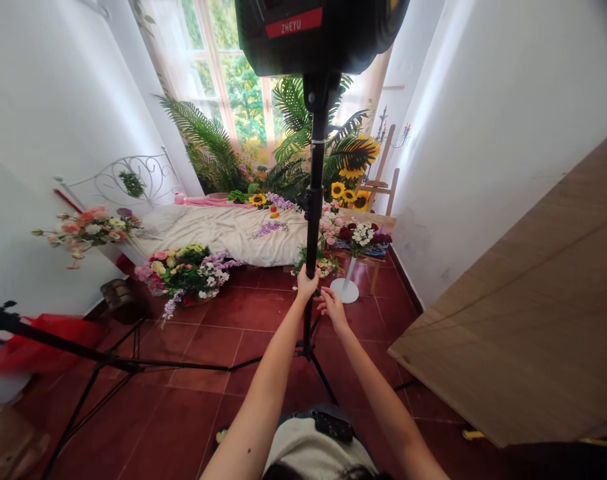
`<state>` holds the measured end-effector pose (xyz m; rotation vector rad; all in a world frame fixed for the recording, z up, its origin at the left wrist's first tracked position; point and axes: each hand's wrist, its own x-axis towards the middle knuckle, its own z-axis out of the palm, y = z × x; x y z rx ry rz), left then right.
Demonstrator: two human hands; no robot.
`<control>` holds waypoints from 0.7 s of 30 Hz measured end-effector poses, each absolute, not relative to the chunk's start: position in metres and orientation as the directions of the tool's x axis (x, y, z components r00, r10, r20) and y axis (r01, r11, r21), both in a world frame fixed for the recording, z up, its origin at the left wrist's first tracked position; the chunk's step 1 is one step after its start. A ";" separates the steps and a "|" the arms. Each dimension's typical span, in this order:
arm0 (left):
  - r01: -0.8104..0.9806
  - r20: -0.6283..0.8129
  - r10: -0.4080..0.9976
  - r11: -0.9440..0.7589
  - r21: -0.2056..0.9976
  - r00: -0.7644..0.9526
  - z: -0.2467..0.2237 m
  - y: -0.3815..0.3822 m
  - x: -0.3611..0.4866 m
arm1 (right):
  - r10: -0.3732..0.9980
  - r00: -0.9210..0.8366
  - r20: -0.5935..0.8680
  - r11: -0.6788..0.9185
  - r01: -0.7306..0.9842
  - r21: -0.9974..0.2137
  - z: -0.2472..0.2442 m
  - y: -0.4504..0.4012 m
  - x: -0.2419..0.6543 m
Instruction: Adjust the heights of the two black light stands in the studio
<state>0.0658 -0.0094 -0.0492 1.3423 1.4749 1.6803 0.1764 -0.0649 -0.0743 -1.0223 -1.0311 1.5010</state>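
Note:
A black light stand (314,173) rises upright in the middle of the view, with a large black lamp marked ZHEYU (323,33) on top. My left hand (307,283) is wrapped round the pole, low on its shaft. Just right of it, my right hand (332,307) is beside the pole with its fingers apart and slightly curled, close to a small knob there. The stand's legs spread over the red tiled floor (263,310) below my hands.
Behind stands a bed with a cream sheet (223,230), with flower bunches (183,270) before it. A white round-based flower stand (344,290) is right of the pole. Another black tripod (108,360) reaches in from the left. A large wooden panel (523,313) fills the right.

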 end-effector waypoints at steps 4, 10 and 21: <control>0.204 0.328 0.874 -0.270 0.941 -0.359 -0.047 -0.011 0.066 | 0.990 -0.080 0.117 0.113 -0.058 -0.992 -0.070 -0.068 0.182; 0.170 0.319 0.880 -0.275 0.946 -0.353 -0.046 -0.011 0.066 | 0.957 -0.044 0.287 0.290 0.172 -0.941 -0.057 -0.068 0.183; 0.204 0.362 0.864 -0.307 0.930 -0.350 -0.054 -0.008 0.064 | 0.928 -0.181 0.325 0.372 0.466 -0.803 -0.051 -0.072 0.179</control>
